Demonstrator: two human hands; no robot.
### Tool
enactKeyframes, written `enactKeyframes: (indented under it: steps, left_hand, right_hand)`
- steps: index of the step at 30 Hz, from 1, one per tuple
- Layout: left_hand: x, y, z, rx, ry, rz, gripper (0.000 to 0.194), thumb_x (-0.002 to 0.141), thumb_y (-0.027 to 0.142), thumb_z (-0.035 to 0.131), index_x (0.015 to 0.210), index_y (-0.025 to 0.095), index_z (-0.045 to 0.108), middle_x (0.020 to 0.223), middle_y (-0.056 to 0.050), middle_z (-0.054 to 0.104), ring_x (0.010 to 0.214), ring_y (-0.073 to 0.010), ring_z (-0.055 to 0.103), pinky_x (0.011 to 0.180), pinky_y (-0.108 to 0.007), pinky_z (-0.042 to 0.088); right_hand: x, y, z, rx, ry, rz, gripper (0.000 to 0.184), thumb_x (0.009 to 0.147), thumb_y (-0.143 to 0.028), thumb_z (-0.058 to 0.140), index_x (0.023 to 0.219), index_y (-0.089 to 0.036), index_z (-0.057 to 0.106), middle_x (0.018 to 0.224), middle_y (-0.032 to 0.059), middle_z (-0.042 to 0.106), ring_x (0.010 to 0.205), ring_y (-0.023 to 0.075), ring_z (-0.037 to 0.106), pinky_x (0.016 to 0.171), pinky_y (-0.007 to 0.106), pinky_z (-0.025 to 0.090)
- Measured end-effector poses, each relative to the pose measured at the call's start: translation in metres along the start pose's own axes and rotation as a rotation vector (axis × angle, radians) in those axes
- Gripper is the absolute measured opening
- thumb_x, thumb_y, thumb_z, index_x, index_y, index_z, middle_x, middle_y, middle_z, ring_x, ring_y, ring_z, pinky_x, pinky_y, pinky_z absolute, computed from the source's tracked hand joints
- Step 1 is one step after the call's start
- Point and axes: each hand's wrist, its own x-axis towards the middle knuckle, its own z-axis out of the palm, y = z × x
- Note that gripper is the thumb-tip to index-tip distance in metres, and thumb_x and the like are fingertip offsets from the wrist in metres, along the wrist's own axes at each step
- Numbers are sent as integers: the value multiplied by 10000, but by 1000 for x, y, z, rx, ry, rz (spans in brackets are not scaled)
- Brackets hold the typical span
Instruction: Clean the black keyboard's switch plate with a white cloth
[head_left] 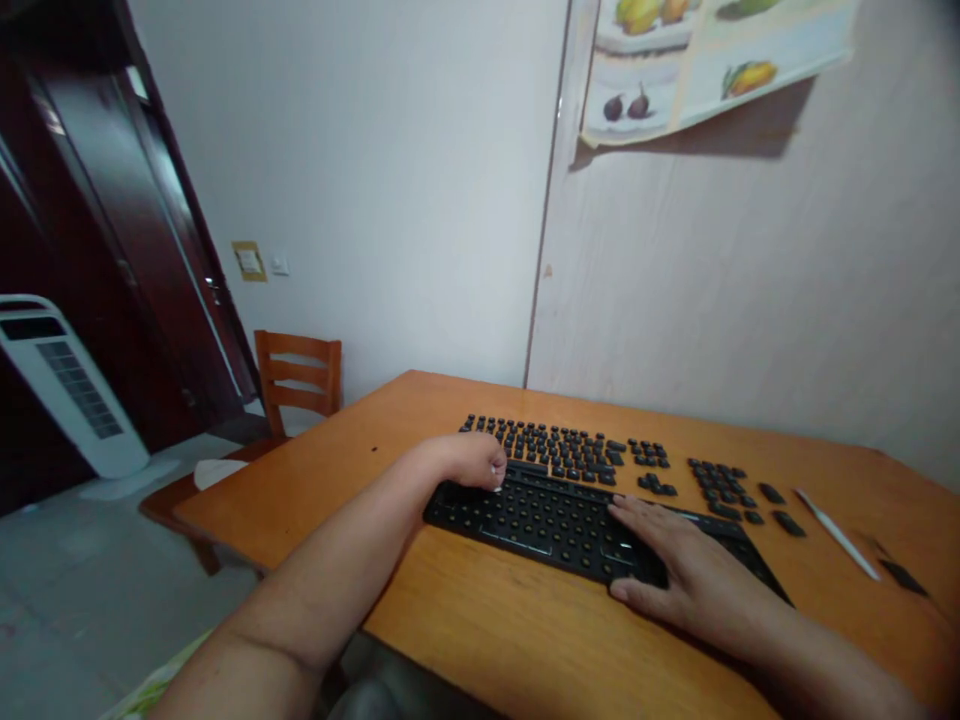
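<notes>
The left hand [474,460], just right of the frame's centre, is curled into a loose fist over the upper left part of a black keyboard [540,515]. A small pale bit shows at its fingertips; whether this is a nail or something pinched, I cannot tell. The right hand [690,565], apart from the left, lies spread over the keyboard's right part, thumb at the near edge and fingers reaching toward the far one.

The keyboard lies in the lower middle of the frame, its black casing holding rows of small round key seats. The left hand hides its upper left corner, and the right hand and forearm cover much of the right side.

Just beyond it, loose black keycaps [574,445] stand in keyboard-like groups on the wooden table [465,610]; their letters are too small to read. A white pen-like stick [838,535] lies at lower right, near a dark flat piece [904,576] that is hard to make out.

A wooden chair [300,375] stands left of centre. A white upright appliance [71,385] is cut off by the left edge, and a fruit poster [645,115] by the top edge
</notes>
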Motion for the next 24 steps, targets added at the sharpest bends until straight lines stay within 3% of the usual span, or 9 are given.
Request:
enactKeyframes:
  steps: [8,14,18,24]
  left_hand:
    - [-6,-12,13,-15,61,58,177,754,227,564,839,190,714,778,-9,692,700,-145,597,595,-215,401]
    - [-10,-14,18,21,128,96,193,802,235,549,898,199,713,885,-48,689,830,-177,613,741,-244,456]
    - [-10,-14,19,23,146,126,195,825,236,523,878,209,709,898,-47,668,829,-172,609,751,-248,456]
    - [-12,-10,19,13,152,96,188,848,254,508,847,206,690,885,-49,641,786,-170,595,703,-259,443]
  right_hand:
    - [5,-12,-10,24,-73,66,817,790,-594,655,1470,-177,478,1522,143,422,1393,353,401,1138,542,353]
    - [26,-43,-23,12,-147,142,956,714,-693,677,1470,-143,475,1516,187,419,1368,399,422,1112,562,374]
    - [31,-58,-15,23,-72,150,906,766,-674,638,1472,-133,467,1498,184,453,1366,365,435,1125,525,367]
    - [24,-54,-5,32,-8,125,861,789,-670,625,1461,-151,487,1494,169,465,1367,359,432,1123,526,364]
